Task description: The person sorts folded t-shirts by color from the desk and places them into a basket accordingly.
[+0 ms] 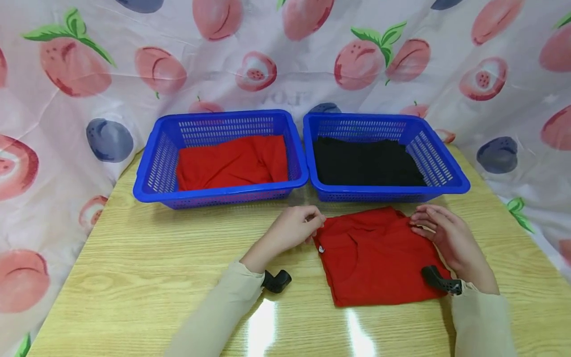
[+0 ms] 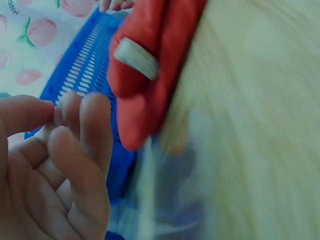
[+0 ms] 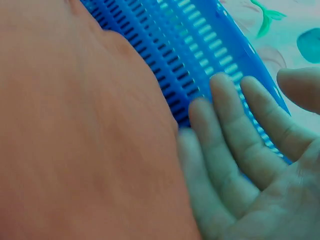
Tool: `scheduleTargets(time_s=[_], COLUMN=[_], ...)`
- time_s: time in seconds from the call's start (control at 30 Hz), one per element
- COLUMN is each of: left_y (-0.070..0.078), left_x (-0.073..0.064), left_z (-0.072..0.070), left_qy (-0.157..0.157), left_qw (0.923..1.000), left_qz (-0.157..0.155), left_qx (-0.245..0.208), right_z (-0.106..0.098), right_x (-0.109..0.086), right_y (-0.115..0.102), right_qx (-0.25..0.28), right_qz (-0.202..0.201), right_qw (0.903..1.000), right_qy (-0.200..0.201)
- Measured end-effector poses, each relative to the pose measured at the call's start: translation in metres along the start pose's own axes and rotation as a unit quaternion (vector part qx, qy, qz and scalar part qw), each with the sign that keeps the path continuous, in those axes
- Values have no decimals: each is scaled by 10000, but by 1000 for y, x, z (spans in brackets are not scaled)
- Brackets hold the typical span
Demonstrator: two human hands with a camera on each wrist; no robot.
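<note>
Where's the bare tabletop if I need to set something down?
The widest bare patch of table lies left of the left sleeve, in front of the left basket. A smaller one borders the right sleeve on its right. Crowded: the red garment between left hand and right hand.

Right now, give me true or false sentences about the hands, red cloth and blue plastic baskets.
1. The left blue plastic basket holds red cloth. True.
2. The other basket holds white cloth. False: the right blue plastic basket holds black cloth.
3. The red garment lies on the pale wooden table. True.
4. Both hands are inside baskets. False: the left hand is at the garment's left edge, the right hand at its right.
</note>
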State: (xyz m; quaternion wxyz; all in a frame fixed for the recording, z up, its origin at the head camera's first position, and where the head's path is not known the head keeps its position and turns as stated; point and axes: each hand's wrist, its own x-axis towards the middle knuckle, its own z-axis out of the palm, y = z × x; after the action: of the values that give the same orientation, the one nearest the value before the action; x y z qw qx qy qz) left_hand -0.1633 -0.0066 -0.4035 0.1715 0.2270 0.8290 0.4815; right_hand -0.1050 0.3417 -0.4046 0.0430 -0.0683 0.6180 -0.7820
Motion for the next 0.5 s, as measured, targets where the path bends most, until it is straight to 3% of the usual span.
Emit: scheduleTargets(time_s=[0.13, 0.3, 0.5], left_y=[-17, -28, -22], left_x=[-11, -17, -21], left_z=[-2, 0, 4], left_qy=[-379, -688, -1406], left_qw=[9969, 9933, 9806], left_qz=[-554, -813, -1020], left_qx=[-418, -449, -910], right_z=[-8, -14, -15], right_x=[-5, -12, -11], right_y=[1, -2, -3], right_qx=[-161, -731, -764], right_qz=[192, 913, 1689], right_qw=[9997, 9931, 9814], right_qy=[44, 117, -505])
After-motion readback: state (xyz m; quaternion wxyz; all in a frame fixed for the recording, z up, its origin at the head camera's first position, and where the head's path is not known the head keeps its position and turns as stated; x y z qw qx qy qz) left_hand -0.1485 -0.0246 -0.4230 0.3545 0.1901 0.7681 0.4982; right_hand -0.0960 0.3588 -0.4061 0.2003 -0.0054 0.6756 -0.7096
